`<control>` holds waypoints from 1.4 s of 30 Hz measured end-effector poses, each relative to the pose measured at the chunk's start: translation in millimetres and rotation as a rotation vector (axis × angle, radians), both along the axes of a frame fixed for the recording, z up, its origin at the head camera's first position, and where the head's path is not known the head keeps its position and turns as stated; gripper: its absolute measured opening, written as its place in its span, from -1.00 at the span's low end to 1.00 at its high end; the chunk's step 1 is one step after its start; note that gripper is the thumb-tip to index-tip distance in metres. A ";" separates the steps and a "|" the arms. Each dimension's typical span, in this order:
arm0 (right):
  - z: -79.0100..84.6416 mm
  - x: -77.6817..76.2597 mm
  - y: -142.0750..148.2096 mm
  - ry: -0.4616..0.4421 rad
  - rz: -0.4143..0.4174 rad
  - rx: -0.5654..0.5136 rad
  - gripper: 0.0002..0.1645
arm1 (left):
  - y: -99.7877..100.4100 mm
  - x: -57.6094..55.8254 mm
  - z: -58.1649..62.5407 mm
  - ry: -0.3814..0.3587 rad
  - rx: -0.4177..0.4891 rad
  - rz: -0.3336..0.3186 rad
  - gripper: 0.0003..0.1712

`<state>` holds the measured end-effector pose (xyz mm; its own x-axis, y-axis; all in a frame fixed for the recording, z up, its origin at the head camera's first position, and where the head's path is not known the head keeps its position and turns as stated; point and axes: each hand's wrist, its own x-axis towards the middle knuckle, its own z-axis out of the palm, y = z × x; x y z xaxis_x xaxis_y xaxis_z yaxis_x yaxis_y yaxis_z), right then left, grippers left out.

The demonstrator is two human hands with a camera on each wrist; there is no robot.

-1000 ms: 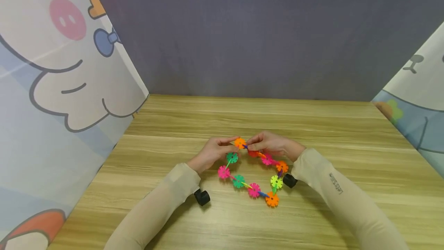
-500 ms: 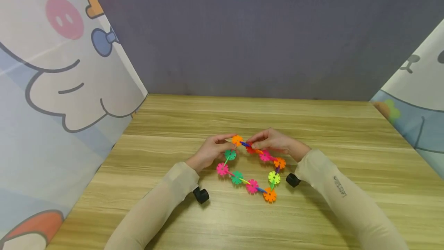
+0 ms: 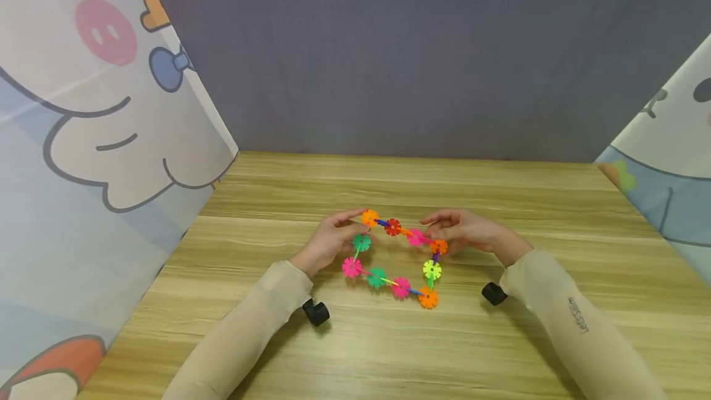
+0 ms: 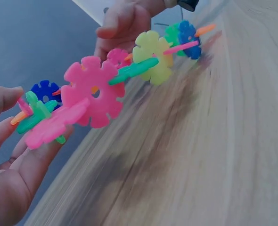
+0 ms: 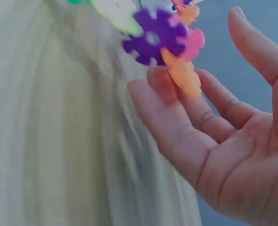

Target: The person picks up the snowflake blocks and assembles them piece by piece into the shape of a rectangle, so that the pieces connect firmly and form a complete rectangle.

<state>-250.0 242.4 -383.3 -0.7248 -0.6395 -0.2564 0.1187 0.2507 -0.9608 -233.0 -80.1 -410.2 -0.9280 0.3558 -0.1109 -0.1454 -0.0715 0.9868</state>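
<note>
Flower-shaped plastic discs in several colours, slotted together edge to edge, form a closed ring held above the table. My left hand (image 3: 324,242) pinches its far left corner near an orange disc (image 3: 370,218) and a green disc (image 3: 361,242). The left wrist view shows the thumb and fingers about that corner, with a pink disc (image 4: 89,89) in front. My right hand (image 3: 472,230) is at the far right corner by another orange disc (image 3: 439,247). In the right wrist view its thumb stands apart from the purple disc (image 5: 169,40), and the fingers extend beneath the pieces.
The wood-grain table (image 3: 266,190) meets a dark grey panel (image 3: 411,66) at the back. Cartoon-printed sheets (image 3: 139,153) flank it on both sides. A small black camera (image 3: 316,313) hangs at the left wrist and another black camera (image 3: 494,293) at the right.
My right hand has let go of the ring near the red disc and moved right to the corner. The left hand has shifted slightly left and away from me with the ring.
</note>
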 end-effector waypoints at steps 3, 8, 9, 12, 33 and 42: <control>-3.8 5.0 3.1 -0.021 0.009 -0.082 -0.27 | -0.1 -0.4 0.6 -0.011 0.015 0.030 -0.42; -9.0 10.3 6.0 -0.011 -0.044 -0.139 -0.39 | 0.6 0.0 2.7 -0.009 0.043 0.037 -0.43; -9.2 11.2 6.3 -0.009 -0.066 -0.148 -0.43 | 0.9 0.0 3.1 -0.008 0.054 0.036 -0.43; -7.1 13.9 6.3 -0.008 -0.140 -0.180 -0.57 | 1.6 -0.3 4.1 -0.018 0.078 0.040 -0.42; 12.7 0.7 -0.3 -0.082 -0.457 -0.346 -0.60 | 11.6 -8.7 4.5 -0.001 0.220 0.172 -0.41; 8.6 -10.2 -2.4 -0.091 -0.493 -0.344 -0.53 | 15.2 -14.6 -3.7 -0.047 0.244 0.216 -0.40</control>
